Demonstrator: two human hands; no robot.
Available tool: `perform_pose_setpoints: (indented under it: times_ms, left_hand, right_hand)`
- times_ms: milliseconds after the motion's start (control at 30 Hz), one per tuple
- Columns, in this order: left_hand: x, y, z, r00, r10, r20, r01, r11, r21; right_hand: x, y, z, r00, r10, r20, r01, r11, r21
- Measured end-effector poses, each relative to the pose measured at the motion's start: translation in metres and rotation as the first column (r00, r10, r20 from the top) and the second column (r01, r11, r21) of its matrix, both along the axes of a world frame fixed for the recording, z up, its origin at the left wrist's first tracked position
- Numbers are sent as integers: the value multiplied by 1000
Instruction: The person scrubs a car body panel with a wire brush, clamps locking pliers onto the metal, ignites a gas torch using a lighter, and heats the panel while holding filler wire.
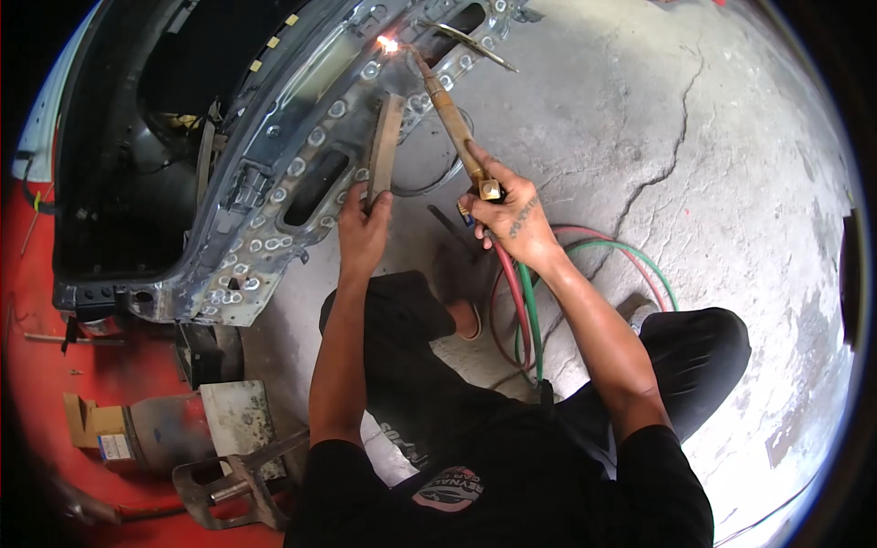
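My right hand (516, 215) is wrapped round the brass body of a gas torch (448, 111). Its thin tip points up and left, where a bright flame (388, 44) glows against the bare metal car body panel (274, 205). A red hose (512, 288) and a green hose (537, 320) run down from the torch handle. My left hand (365, 233) grips the lower end of a flat wooden block (387, 137), held upright beside the panel. Whether the block touches the metal I cannot tell. Round marks and oblong openings cover the panel.
A thin metal tool (475, 47) lies across the panel's upper edge. The hoses coil on the cracked concrete floor (749, 183) to the right. At lower left are a C-shaped metal clamp (233, 489), a cardboard box (96, 425) and a grey cylinder (169, 429) on a red surface.
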State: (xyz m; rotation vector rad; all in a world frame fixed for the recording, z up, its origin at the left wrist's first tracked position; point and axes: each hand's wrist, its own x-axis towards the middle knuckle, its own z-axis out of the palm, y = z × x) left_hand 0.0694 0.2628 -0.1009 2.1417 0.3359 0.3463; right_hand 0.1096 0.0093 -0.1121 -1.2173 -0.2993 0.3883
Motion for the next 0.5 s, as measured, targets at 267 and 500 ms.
perform_pose_setpoints:
  times_ms: [267, 500]
  left_hand:
    - [1, 1, -1, 1000, 23, 6, -23, 999, 25]
    - [5, 3, -8, 999, 22, 24, -25, 992, 122]
  right_hand:
    - [2, 0, -1, 1000, 10, -1, -10, 1000, -15]
    - [3, -2, -2, 1000, -2, -4, 2, 1000, 13]
